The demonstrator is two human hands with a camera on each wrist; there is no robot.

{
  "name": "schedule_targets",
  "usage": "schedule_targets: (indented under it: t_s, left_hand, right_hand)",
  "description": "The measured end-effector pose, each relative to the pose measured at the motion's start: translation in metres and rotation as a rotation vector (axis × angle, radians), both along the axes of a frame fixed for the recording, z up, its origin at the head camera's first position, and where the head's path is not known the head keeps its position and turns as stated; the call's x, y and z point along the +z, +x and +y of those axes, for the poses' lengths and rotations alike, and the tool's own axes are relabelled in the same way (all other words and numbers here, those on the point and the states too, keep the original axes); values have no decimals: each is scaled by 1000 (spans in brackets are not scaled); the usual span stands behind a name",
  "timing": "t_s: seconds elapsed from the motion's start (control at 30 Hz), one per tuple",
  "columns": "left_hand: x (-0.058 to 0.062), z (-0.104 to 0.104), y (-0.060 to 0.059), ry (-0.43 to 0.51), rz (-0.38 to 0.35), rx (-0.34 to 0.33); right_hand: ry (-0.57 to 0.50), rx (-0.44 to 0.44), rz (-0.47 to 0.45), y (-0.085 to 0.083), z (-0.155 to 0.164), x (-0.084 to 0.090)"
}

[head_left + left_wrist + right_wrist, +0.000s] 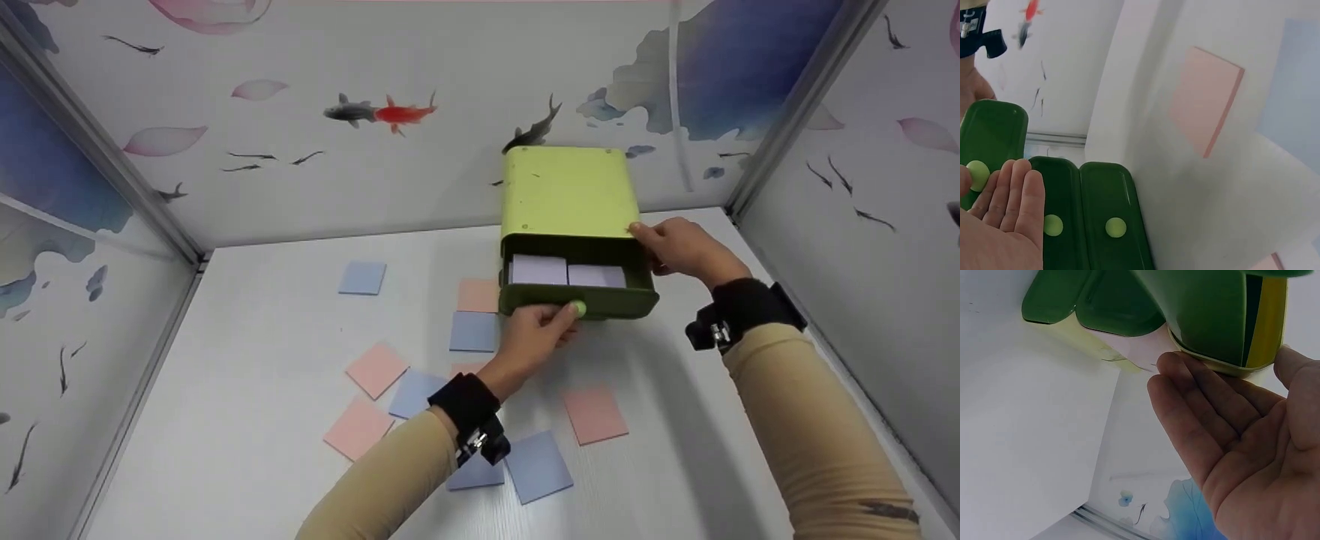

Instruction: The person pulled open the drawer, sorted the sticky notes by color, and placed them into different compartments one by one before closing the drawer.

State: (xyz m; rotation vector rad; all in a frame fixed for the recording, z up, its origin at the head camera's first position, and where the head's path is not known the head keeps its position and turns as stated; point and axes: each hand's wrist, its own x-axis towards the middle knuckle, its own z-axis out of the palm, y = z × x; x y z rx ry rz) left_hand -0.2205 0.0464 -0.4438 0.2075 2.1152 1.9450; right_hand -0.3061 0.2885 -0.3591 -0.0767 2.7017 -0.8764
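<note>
While the top drawer stands pulled out, left hand pinching its pale knob, right hand flat-fingered against green cabinet side, purple notes inside, cabinet at table rear.

- Your lime-green drawer box sits upper centre of the frame.
- Its top dark-green drawer is pulled out, showing pale lilac notes inside.

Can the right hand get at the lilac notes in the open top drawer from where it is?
Probably yes. The right hand rests on the box's front right corner, just beside the pulled-out top drawer. The lilac notes lie uncovered, and the left hand holds only the knob at the front.
</note>
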Motion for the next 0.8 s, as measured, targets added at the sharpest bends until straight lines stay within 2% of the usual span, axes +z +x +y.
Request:
schedule_targets:
  t_s: [0.33,0.57,0.8]
  left_hand:
    - [2,2,-10,-7,-14,9]
    - [3,3,-23,50,-35,64]
    - [7,8,-31,37,-17,53]
  right_hand:
    - [-24,6,-26,-1,1,2]
    - [-31,13,-28,0,1,3]
    - [37,19,-5,1,-1,9]
